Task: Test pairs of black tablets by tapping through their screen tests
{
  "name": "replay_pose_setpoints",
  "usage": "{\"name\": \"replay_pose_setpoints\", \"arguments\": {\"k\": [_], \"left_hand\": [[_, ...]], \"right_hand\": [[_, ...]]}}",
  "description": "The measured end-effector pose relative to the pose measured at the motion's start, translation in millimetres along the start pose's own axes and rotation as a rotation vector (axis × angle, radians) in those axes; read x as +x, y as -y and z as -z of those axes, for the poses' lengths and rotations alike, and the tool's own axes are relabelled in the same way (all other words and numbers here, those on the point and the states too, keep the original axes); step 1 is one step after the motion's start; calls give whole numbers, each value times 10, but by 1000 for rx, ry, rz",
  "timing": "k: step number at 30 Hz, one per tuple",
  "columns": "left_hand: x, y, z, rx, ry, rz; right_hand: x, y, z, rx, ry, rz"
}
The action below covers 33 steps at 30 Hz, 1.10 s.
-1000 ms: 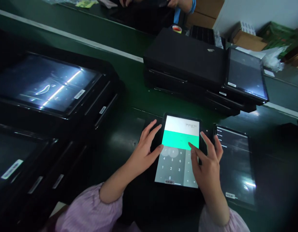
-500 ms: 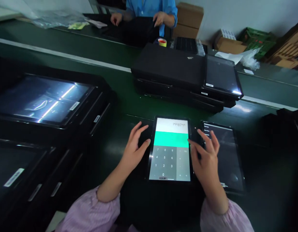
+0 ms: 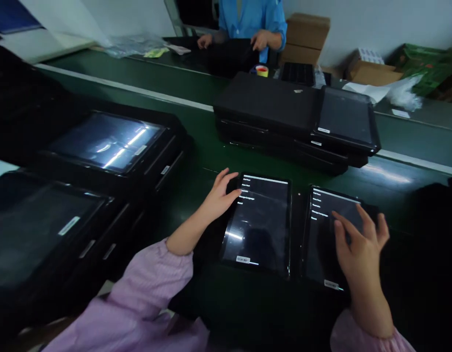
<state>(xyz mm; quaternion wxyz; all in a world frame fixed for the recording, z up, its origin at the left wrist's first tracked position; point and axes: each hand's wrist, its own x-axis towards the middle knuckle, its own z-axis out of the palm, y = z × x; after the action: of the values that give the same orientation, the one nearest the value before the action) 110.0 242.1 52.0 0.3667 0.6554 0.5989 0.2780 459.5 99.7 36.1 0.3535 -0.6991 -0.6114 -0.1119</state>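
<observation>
Glossy glass tablet point(image 3: 258, 230), matt belt point(image 3: 196, 142)

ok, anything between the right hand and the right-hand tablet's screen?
Nothing visible. The right hand sits directly over the right tablet, fingers spread on or just above its dark menu screen; contact can't be confirmed. The left hand is at the left tablet's top-left edge.

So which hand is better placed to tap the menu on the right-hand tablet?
Probably the right hand: its spread fingers hover over the right tablet, just below the white menu lines. The left hand rests at the left tablet's top-left edge.
</observation>
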Motion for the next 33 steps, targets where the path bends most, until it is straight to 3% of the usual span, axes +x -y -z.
{"name": "replay_pose_setpoints", "arguments": {"k": [4, 8, 15, 26, 30, 33], "left_hand": [[90, 8, -61, 22, -36, -9], [78, 19, -114, 36, -58, -18], [60, 57, -84, 39, -112, -47], [24, 114, -63, 101, -169, -122], [27, 134, -63, 125, -166, -108], [37, 148, -70, 124, -153, -95]], "right_hand": [[-17, -71, 125, -4, -98, -20], [-42, -71, 228, 10, -97, -50], [-41, 44, 396, 0, -116, 40], [-67, 371, 342, 209, 254, 314], [-68, 410, 334, 209, 290, 337], [-49, 346, 347, 184, 230, 318]]}}
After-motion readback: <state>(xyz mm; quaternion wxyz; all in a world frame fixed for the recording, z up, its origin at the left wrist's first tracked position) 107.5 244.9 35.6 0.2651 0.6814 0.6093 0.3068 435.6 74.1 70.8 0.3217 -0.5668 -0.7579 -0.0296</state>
